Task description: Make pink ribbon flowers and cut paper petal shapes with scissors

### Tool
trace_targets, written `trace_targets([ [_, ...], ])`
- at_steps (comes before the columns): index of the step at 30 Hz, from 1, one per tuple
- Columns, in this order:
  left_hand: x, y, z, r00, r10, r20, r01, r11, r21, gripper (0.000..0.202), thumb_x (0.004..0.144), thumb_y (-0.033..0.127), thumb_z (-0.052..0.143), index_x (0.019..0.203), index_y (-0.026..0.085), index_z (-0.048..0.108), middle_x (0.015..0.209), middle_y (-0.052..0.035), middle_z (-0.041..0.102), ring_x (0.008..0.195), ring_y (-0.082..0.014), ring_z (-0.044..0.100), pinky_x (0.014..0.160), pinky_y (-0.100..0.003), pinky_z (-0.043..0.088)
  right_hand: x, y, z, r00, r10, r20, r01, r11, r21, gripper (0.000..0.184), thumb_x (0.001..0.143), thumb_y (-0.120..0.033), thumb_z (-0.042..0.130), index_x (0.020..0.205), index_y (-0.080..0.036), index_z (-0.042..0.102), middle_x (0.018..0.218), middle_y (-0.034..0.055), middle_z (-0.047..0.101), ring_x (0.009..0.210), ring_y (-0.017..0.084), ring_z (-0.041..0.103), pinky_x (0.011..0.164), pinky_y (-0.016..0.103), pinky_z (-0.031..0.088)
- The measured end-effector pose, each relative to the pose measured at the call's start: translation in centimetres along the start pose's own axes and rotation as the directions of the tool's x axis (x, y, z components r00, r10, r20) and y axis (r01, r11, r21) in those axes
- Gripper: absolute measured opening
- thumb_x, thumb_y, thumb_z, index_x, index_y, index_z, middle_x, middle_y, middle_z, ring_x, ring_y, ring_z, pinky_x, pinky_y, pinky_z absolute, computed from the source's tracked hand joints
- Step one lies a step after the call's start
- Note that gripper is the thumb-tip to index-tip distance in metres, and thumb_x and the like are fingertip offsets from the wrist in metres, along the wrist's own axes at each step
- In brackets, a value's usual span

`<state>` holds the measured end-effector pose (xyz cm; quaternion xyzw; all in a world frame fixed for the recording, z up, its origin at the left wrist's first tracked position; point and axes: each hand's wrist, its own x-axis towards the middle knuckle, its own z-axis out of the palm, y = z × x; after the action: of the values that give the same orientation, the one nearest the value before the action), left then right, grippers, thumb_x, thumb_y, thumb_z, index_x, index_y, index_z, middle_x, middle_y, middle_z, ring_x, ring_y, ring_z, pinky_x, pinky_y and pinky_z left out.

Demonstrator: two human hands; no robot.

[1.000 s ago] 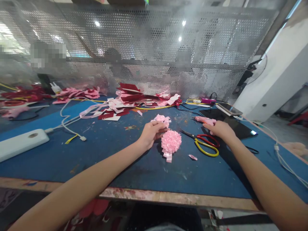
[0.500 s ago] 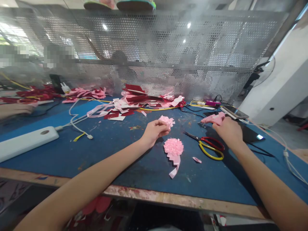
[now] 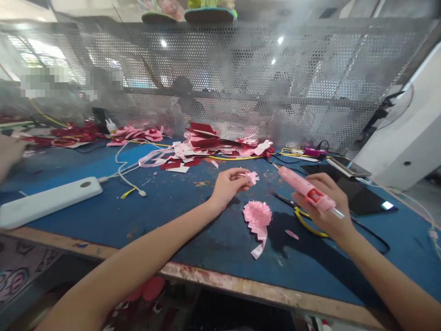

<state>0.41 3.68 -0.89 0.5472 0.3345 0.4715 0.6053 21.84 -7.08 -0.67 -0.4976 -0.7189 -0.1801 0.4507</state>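
Right hand (image 3: 324, 204) is wrapped round one pink plastic glue gun (image 3: 305, 188), nozzle aimed at 10 o'clock, right over one pair of yellow-handled scissors (image 3: 303, 222). At its 9 o'clock, one round frilly pink ribbon rosette (image 3: 257, 214) lies on the scuffed blue table (image 3: 165, 197). Left hand (image 3: 227, 185), at the rosette's 11 o'clock, pinches one small ruffled ribbon piece (image 3: 252, 177). One red-and-pink scrap heap (image 3: 206, 142) sits far off at 12 o'clock.

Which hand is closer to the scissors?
Right. The right hand, holding the glue gun, is right over the scissors. The left hand, pinching a ribbon bit, is farther left, past the flower.
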Motion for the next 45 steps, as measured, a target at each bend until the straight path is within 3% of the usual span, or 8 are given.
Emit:
trace_targets([
  [3,0.0,0.1,0.0,1.000,-0.003,-0.015,0.003,1.000,0.006,0.022,0.064,0.014,0.066,0.086,0.011,0.066,0.066,-0.0029,0.069,0.060,-0.0120,0.066,0.061,-0.023,0.054,-0.8,-0.4,0.4,0.995,-0.089,0.051,0.088,0.996,0.029,0.006,0.082,-0.025,0.059,0.085,-0.021,0.056,0.086,0.0068,0.058,0.081,0.020,0.058,0.071,0.030,0.046],
  [8,0.0,-0.1,-0.2,0.999,0.051,-0.011,-0.050,0.995,0.091,0.022,0.063,0.015,0.068,0.085,0.012,0.066,0.069,-0.0035,0.070,0.064,-0.0142,0.067,0.061,-0.024,0.055,-1.4,-0.7,0.5,0.971,-0.190,0.143,0.181,0.981,0.076,0.008,0.082,-0.021,0.059,0.089,-0.021,0.053,0.085,0.0056,0.057,0.075,0.016,0.057,0.068,0.027,0.045],
  [10,-0.1,-0.3,-0.2,0.996,0.084,0.005,-0.084,0.988,0.130,0.021,0.064,0.016,0.068,0.084,0.013,0.067,0.071,-0.0040,0.070,0.065,-0.0144,0.068,0.061,-0.023,0.055,-1.5,-0.9,0.5,0.959,-0.196,0.204,0.187,0.980,0.061,0.003,0.085,-0.022,0.055,0.084,-0.021,0.052,0.084,0.0058,0.056,0.074,0.017,0.056,0.067,0.027,0.045],
  [16,-0.4,-0.4,0.0,0.995,0.094,0.009,-0.094,0.976,0.196,0.018,0.065,0.018,0.067,0.082,0.013,0.066,0.072,-0.0063,0.070,0.066,-0.0159,0.068,0.060,-0.024,0.055,-1.5,-1.1,0.8,0.918,-0.141,0.370,0.148,0.989,0.008,0.016,0.088,-0.021,0.043,0.073,-0.020,0.048,0.073,0.0055,0.050,0.065,0.016,0.049,0.058,0.026,0.040],
  [29,-0.5,-0.9,0.0,0.992,0.124,0.033,-0.128,0.953,0.275,0.016,0.066,0.020,0.067,0.080,0.014,0.064,0.067,-0.0058,0.070,0.063,-0.0179,0.069,0.059,-0.027,0.056,-1.2,-1.4,0.8,0.911,-0.198,0.362,0.220,0.975,-0.021,0.023,0.090,-0.020,0.039,0.067,-0.020,0.044,0.068,0.0032,0.045,0.058,0.014,0.043,0.053,0.025,0.034],
  [45,-0.7,-0.9,0.1,0.991,0.126,0.044,-0.134,0.947,0.291,0.016,0.066,0.022,0.069,0.079,0.014,0.064,0.063,-0.0052,0.069,0.059,-0.0172,0.068,0.058,-0.026,0.055,-1.0,-1.4,0.7,0.906,-0.188,0.380,0.218,0.975,-0.038,0.024,0.088,-0.023,0.038,0.064,-0.021,0.041,0.064,0.0022,0.045,0.055,0.014,0.041,0.051,0.024,0.031],
])
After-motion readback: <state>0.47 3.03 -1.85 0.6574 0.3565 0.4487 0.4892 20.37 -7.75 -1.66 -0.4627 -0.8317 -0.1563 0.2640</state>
